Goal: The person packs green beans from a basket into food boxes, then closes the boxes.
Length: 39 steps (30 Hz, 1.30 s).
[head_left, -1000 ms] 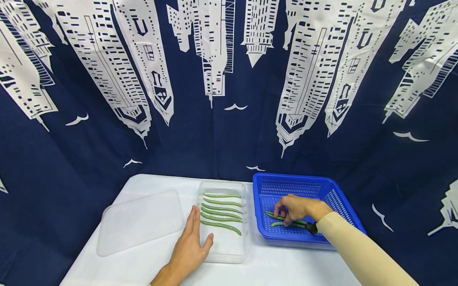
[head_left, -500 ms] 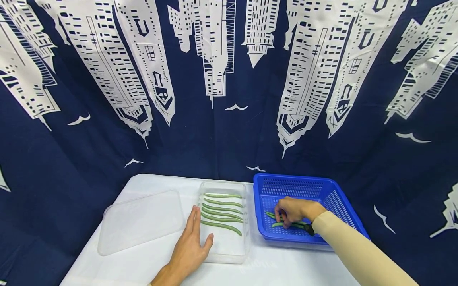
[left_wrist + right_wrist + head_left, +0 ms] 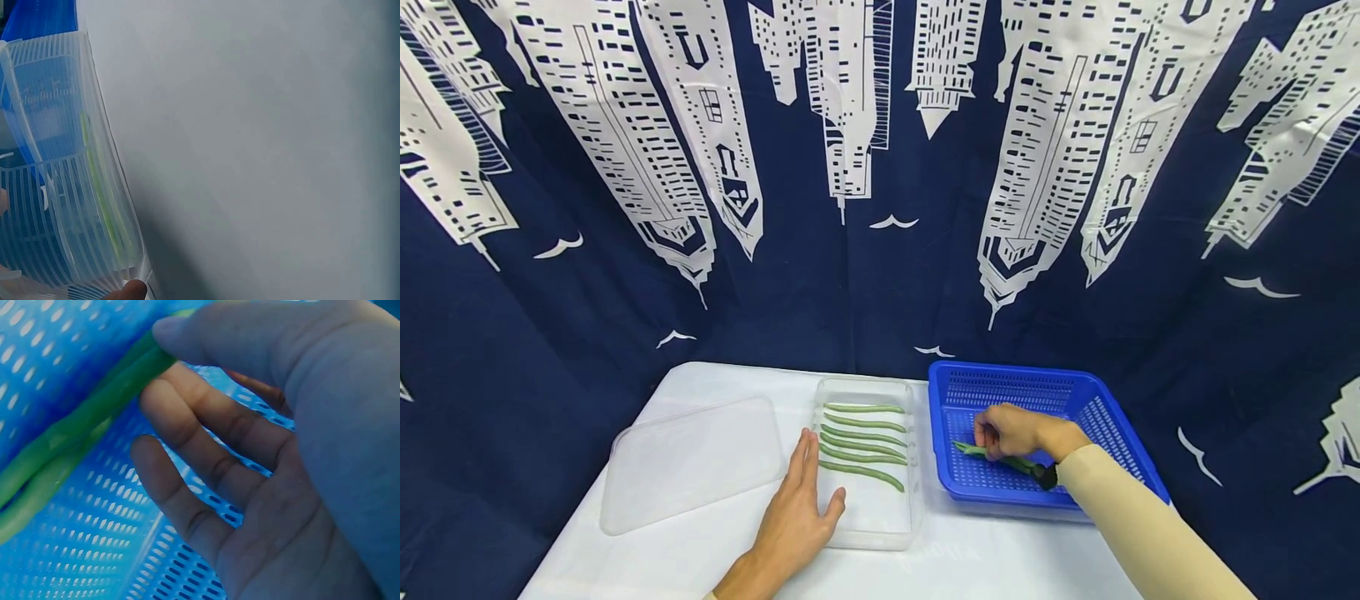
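Inside the blue basket point(image 3: 1007, 385), my right hand point(image 3: 1018, 433) pinches green beans point(image 3: 81, 422) between thumb and fingertips; the right wrist view shows its other fingers loosely bent. In the head view the ends of these beans show on both sides of the hand. My left hand point(image 3: 793, 512) lies with straight fingers along the left side of a clear plastic container point(image 3: 872, 542), thumb spread over its near part. Several green beans point(image 3: 861, 472) lie crosswise in a spaced row within that container. A fingertip point(image 3: 134, 289) touches the container wall in the left wrist view.
A translucent lid point(image 3: 692, 467) lies flat on the white table point(image 3: 925, 579), left of the container. The basket stands to the right, a narrow gap away from the container. Behind the table hangs a dark blue cloth point(image 3: 865, 292) with white skyline prints.
My right fingers have closed on the green beans; the bean that lay apart nearer the front is now gathered with the others at the fingers. My left hand has stayed in place.
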Tool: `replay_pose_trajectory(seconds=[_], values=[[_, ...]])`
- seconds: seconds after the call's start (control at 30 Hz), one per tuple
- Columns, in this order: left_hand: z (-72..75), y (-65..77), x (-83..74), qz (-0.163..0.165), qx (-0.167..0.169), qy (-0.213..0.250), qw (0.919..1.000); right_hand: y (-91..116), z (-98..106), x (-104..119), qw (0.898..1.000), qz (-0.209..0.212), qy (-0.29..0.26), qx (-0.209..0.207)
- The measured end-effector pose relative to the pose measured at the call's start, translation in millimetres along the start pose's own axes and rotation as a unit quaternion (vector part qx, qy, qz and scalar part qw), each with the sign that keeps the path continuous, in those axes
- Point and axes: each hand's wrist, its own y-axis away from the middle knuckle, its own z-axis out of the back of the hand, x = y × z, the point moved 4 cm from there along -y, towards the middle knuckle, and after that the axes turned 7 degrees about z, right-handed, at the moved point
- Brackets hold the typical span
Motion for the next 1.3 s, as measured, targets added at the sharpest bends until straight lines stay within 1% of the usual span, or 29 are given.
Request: replay_pose_trajectory(seconds=[0.1,0.33,0.4,0.53,0.7,0.97,1.3], values=[[1.2,-0.5,-0.7,-0.002,-0.004,-0.001,1.0,1,8,5,1.0,0.014,0.007,-0.025],[2.7,-1.0,-3.0,-0.006,-0.01,0.002,0.9999,3,19,12,0.996,0.023,-0.037,-0.074],[2.9,-0.6,-3.4,-0.006,-0.009,0.003,0.9999,3,20,13,0.995,0.029,-0.037,-0.088],[2.8,0.2,-3.3,-0.002,-0.005,0.004,1.0,2,22,15,0.992,0.043,-0.018,-0.115],[2.6,0.5,-3.2,0.003,-0.001,0.008,1.0,2,25,26,0.987,0.066,0.002,-0.144],[1.1,1.0,-1.1,0.006,-0.001,0.005,1.0,-3,29,49,0.983,0.082,0.024,-0.164],[1.1,1.2,-0.6,0.004,0.002,0.006,1.0,-11,30,74,0.978,0.098,0.029,-0.183]])
